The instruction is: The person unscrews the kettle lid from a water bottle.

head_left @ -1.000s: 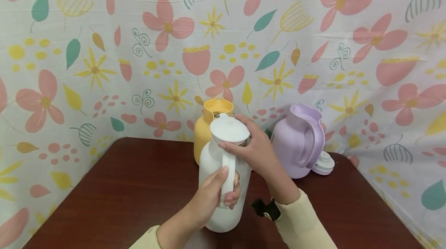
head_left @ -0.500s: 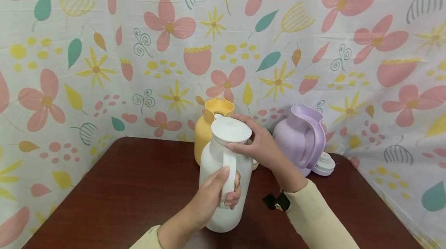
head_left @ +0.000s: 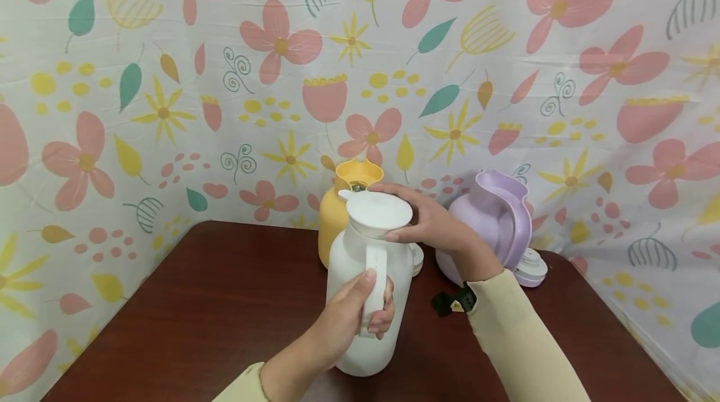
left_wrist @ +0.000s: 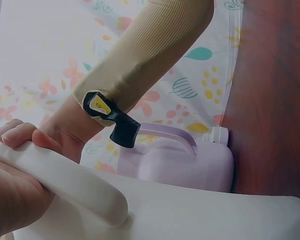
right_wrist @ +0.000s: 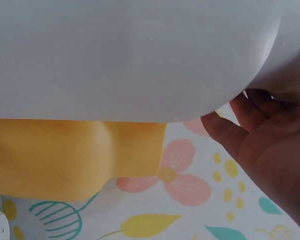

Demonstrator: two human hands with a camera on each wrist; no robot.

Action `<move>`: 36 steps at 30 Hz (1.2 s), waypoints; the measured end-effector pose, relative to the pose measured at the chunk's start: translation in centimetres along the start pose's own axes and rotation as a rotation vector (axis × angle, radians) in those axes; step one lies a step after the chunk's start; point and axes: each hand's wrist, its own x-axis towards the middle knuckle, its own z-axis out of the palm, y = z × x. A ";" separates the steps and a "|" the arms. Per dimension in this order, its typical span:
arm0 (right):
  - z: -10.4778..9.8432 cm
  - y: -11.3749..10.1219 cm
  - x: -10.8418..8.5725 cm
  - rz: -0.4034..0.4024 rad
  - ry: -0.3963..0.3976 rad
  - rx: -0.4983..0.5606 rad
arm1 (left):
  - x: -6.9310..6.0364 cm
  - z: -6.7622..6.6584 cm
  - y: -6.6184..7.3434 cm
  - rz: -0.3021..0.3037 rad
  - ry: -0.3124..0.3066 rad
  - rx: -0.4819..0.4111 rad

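Observation:
A white thermos jug point(head_left: 360, 361) stands upright on the dark red-brown table, its round white lid point(head_left: 379, 209) on top. My left hand point(head_left: 340, 314) grips the jug's handle point(head_left: 377, 258), thumb along the upper side and fingers wrapped around. At the lid's right edge, my right hand point(head_left: 435, 224) holds the rim between thumb and fingers; part of the far fingers is hidden. The lid's small tab point(head_left: 344, 194) points to the left. In the left wrist view, the handle point(left_wrist: 85, 190) lies across the left palm.
Behind the white jug stands a yellow jug point(head_left: 332, 221) with its top uncovered. A lilac jug point(head_left: 461, 214) stands at the back right, beside a white stopper point(head_left: 531, 267). Another white stopper point(head_left: 417, 258) shows partly behind the white jug. A floral cloth point(head_left: 225, 108) hangs behind the table.
The lid has turned, its tab swinging to the left and toward me. My right hand and forearm have swung rightward around the lid. My left hand keeps its grip on the handle.

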 end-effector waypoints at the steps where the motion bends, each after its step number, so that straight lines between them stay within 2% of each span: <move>1: -0.1 0.1 0.1 -0.002 -0.010 0.006 | 0.0 0.0 0.0 0.000 -0.001 -0.002; 14: -1.0 0.6 0.3 -0.033 -0.072 0.057 | 0.1 0.1 0.2 0.009 -0.019 -0.012; 25: -0.9 0.9 0.6 -0.062 -0.070 0.095 | 0.1 0.0 0.2 0.009 -0.028 -0.008; 36: -1.3 0.4 0.8 -0.037 -0.043 0.070 | 0.1 -0.1 0.0 0.008 -0.010 0.001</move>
